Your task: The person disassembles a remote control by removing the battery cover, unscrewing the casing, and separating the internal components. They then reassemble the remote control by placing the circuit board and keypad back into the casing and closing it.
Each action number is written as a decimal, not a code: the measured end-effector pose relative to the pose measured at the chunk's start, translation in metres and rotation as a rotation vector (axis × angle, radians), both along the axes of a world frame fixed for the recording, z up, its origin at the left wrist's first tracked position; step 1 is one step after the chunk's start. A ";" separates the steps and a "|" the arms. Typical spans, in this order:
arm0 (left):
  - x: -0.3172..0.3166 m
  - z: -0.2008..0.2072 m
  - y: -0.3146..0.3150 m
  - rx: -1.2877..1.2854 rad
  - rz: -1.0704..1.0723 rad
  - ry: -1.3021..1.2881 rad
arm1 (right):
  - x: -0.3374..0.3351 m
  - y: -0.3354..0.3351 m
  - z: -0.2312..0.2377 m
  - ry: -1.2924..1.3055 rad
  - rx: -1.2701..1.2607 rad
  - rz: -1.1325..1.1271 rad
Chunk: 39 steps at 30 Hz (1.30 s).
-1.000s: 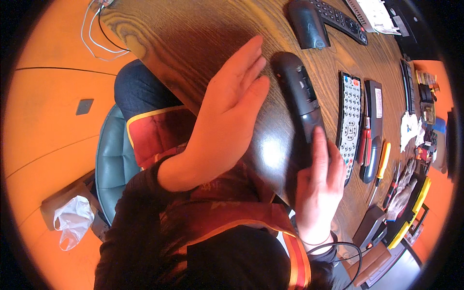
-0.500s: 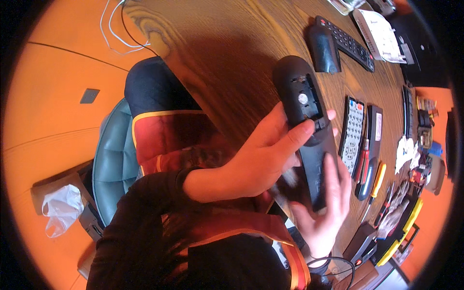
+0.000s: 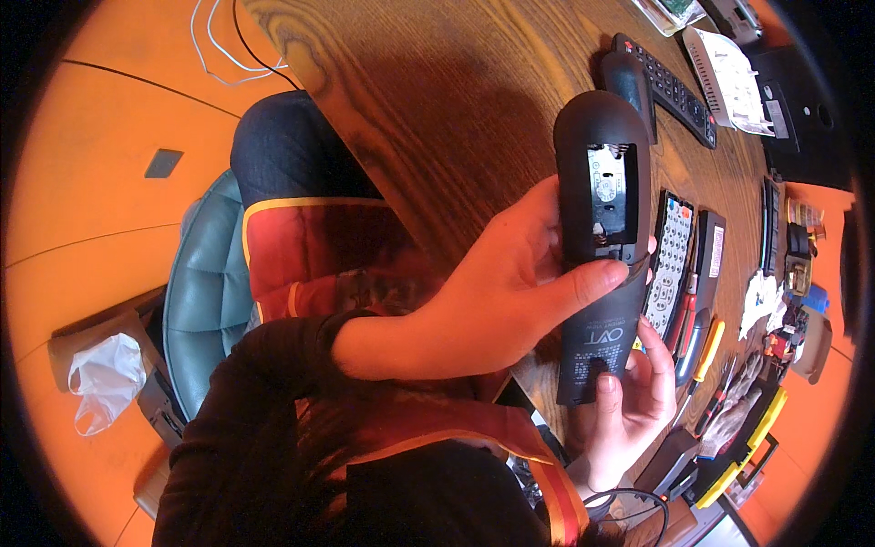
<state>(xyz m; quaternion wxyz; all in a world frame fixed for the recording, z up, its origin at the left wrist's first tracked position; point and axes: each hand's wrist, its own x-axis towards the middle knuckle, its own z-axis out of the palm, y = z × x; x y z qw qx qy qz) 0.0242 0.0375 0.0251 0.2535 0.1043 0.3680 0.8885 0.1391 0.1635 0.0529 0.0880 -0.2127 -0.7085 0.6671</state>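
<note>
A black remote control [image 3: 594,310] is held back side up above the table's edge, its rounded end pointing away. Its battery compartment [image 3: 609,196] lies uncovered, showing metal springs and a pale label, with no batteries visible. My left hand [image 3: 510,283] grips the middle, thumb across the back and fingers behind it. At the narrow lower end, my right hand [image 3: 633,401] holds the remote between thumb and curled fingers. Beyond the rounded end, a black curved piece like a battery cover [image 3: 629,77] rests on the table, partly hidden by the remote.
The wooden table [image 3: 437,118] also bears a long black remote [image 3: 679,100], a white-faced remote [image 3: 670,255], red-handled pliers or similar tool [image 3: 687,314], a yellow-handled screwdriver [image 3: 709,351] and a white box-like device [image 3: 725,82]. A teal chair [image 3: 200,292] stands at left.
The remote has moved right and turned, so its back and compartment face me more squarely. My right hand, blurred beside it before, now grips the lower end.
</note>
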 end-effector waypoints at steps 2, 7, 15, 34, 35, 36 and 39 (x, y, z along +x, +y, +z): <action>0.001 0.002 -0.001 -0.046 -0.013 0.024 | -0.001 0.001 -0.002 -0.007 -0.034 0.003; 0.007 0.006 -0.002 -0.041 -0.063 0.016 | -0.002 0.005 -0.007 -0.004 -0.171 -0.014; 0.021 0.001 -0.009 -0.205 -0.087 0.155 | -0.005 0.006 -0.012 0.026 -0.175 0.050; 0.013 0.001 -0.004 -0.118 -0.158 -0.068 | -0.005 0.000 0.002 -0.136 -0.271 0.066; 0.014 0.001 -0.004 -0.153 -0.181 -0.041 | -0.004 0.000 0.002 -0.111 -0.265 0.076; 0.014 0.002 -0.004 -0.188 -0.206 -0.013 | -0.004 0.000 0.002 -0.102 -0.268 0.070; 0.013 0.005 -0.004 -0.130 -0.237 -0.082 | -0.003 0.001 0.000 -0.050 -0.283 0.053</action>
